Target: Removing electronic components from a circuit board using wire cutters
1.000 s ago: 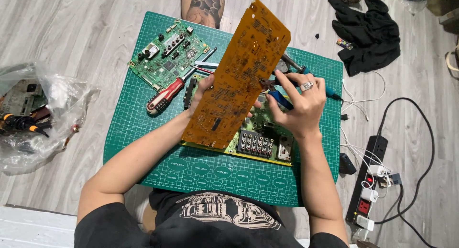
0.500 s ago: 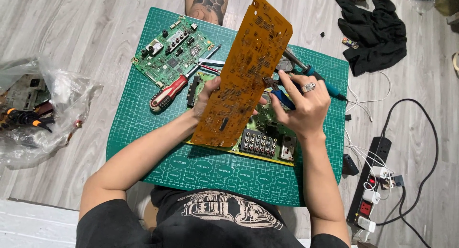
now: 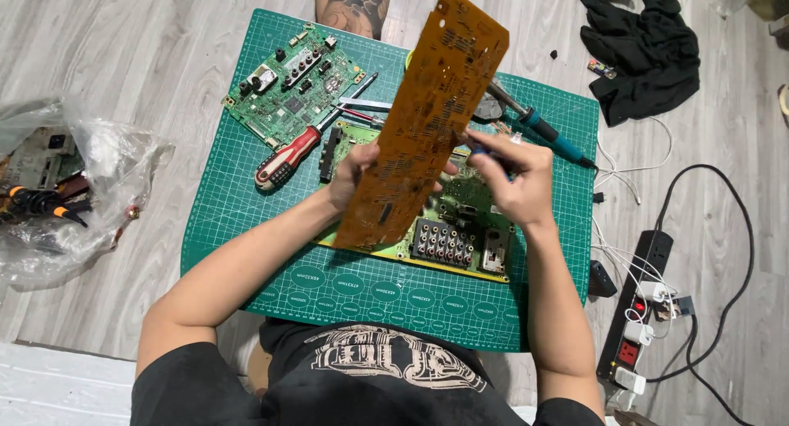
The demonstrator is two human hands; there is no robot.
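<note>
A: Where's the brown board (image 3: 427,114)?

B: Up off the green mat (image 3: 246,204), tilted, over a green board (image 3: 460,229) with a row of round sockets. The left hand (image 3: 355,173) has its grip clamped on the lower left edge. The right hand (image 3: 514,175) is closed on a blue-handled tool (image 3: 485,153) at the right edge.

A: How will it handle?

B: I'd judge it light, stiff and thin, likely brittle if flexed. Bare edges are the safest hold; the face is all solder points.

A: Room to move?

B: Crowded. A second green board (image 3: 292,85), a red screwdriver (image 3: 288,156) and a soldering iron (image 3: 538,126) lie on the mat. The floor holds a plastic bag (image 3: 90,196) left, and black cloth (image 3: 645,52) and a power strip (image 3: 637,311) right.
</note>
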